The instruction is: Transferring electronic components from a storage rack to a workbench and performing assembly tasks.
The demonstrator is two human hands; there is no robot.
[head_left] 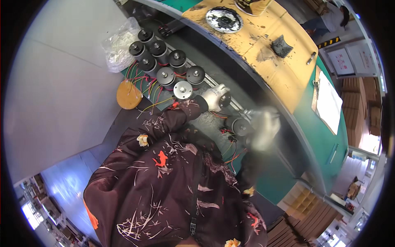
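My left hand [214, 97], in a white glove, is closed round a small black-topped electric motor [224, 100]. Motion smears my right hand [265, 128], gloved too, so its fingers do not show. Just left of it stands another dark motor [240, 126] with red and black wires. A group of upright motors with round black faces and metal shafts [166, 76] fills the bench left of my left hand. One motor at the front of the group has a silver face [182, 89]. Coloured wires [153, 88] trail from their lower ends.
A metal rail [214, 84] runs behind the motors. Clear plastic bags [119, 49] and a round wooden piece [128, 95] lie at the left. On the raised yellow board [247, 39] are a black-stained disc [224, 19] and a dark curved block [282, 46]. A clipboard [328, 99] lies at right.
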